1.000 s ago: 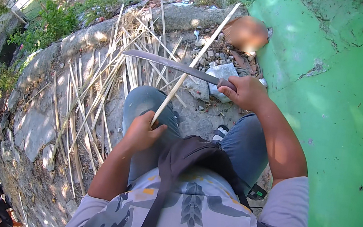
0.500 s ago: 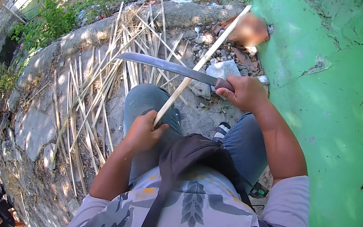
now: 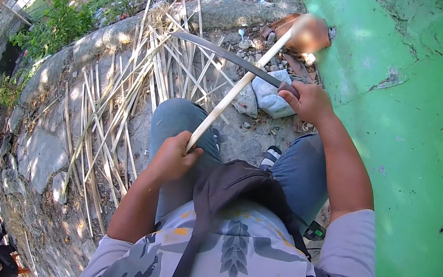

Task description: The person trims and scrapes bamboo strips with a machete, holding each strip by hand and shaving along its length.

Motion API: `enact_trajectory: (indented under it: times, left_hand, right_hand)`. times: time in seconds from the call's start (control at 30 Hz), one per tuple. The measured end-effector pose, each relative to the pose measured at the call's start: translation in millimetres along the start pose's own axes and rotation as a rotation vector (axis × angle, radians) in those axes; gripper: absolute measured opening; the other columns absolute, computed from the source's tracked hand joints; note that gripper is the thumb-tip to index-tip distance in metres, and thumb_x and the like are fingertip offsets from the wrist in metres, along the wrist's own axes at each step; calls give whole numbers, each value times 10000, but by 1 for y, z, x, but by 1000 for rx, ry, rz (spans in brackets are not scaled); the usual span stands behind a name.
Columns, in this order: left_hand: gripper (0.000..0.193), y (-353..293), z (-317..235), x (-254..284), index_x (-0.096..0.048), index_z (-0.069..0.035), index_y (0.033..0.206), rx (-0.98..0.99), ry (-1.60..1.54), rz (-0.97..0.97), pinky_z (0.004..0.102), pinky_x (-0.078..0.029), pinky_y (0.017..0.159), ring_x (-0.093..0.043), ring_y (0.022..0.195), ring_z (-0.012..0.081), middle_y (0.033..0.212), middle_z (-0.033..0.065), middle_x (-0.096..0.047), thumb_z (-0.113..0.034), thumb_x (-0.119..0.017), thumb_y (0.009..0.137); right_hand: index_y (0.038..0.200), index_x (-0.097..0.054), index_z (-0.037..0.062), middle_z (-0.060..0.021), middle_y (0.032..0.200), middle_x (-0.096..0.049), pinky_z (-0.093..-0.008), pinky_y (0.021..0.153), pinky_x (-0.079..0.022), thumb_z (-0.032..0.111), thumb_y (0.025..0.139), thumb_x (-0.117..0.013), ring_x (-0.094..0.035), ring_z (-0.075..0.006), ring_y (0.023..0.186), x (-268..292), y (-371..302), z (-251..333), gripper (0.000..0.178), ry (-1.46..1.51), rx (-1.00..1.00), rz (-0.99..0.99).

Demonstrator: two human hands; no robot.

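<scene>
- Bamboo stick (image 3: 235, 91): one long, pale, straight strip, smooth and slender, running from the near left up to the far right, where its far end reaches a blurred brown patch beside the green wall (image 3: 411, 110). Its near end lies above the person's left knee.
- Machete (image 3: 228, 57): one long, dark grey, slightly curved blade with a dark handle; it lies across the stick at about two-thirds of the stick's length, the tip pointing far left. Whether the edge touches the stick cannot be told.
- Split bamboo strips (image 3: 124, 94): a loose heap, too many to count, scattered over the stony ground (image 3: 40, 150) on the left, most lying near-to-far.
- Grey stone (image 3: 271, 97): one pale lump on the ground just under the machete handle, between the knees and the wall.
- Left hand (image 3: 172, 157): fingers curled tight around the stick's near end, thumb laid along it; nothing else held.
- Right hand (image 3: 308, 101): closed in a full fist around the machete handle, far right of the left hand, close to the wall.
- Hands counted: two, both the person's own, well apart.
</scene>
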State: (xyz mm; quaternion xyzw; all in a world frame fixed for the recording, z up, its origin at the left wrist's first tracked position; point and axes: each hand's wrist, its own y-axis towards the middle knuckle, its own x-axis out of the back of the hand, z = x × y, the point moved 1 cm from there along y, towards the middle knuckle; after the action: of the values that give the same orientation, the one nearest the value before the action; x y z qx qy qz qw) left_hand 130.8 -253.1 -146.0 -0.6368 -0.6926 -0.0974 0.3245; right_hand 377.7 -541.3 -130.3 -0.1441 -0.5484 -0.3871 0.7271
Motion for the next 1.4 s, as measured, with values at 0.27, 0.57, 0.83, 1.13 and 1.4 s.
enact_trajectory:
  times: [0.27,0.57,0.83,1.13,1.4]
  left_hand:
    - [239,-3,11,2,-513,-49,866,-20,-121,0,324,-399,600,-451,677,121,696,36,-508,-149,-730,881]
    - [232,-1,13,1,-515,-51,873,-34,-129,23,314,-378,584,-436,669,105,697,9,-482,-149,-726,864]
    - [217,1,10,3,-546,-30,893,-55,-65,58,328,-402,596,-473,676,126,706,42,-514,-153,-722,863]
    - [205,-6,21,3,-533,-38,880,-55,-156,64,324,-408,609,-467,684,123,721,33,-516,-131,-715,870]
    - [231,4,2,5,-495,-65,833,-6,-8,103,315,-402,598,-433,684,100,713,-2,-477,-104,-716,884]
  right_hand:
    - [770,-613,77,-145,665,-628,-477,582,-491,653,925,-594,-655,-379,666,11,-3,39,597,-93,154,45]
    - [829,-657,79,-149,698,-647,-474,596,-496,669,917,-592,-657,-397,692,8,9,28,600,-63,10,26]
    - [812,-655,96,-151,694,-668,-502,634,-527,687,924,-557,-682,-401,700,17,9,-9,610,1,-32,-35]
    - [760,-602,78,-146,661,-611,-465,580,-479,668,920,-597,-631,-387,639,24,-5,17,611,-45,162,0]
    - [814,-655,92,-146,694,-660,-481,623,-516,665,937,-564,-670,-392,707,45,-6,-31,593,0,-221,-66]
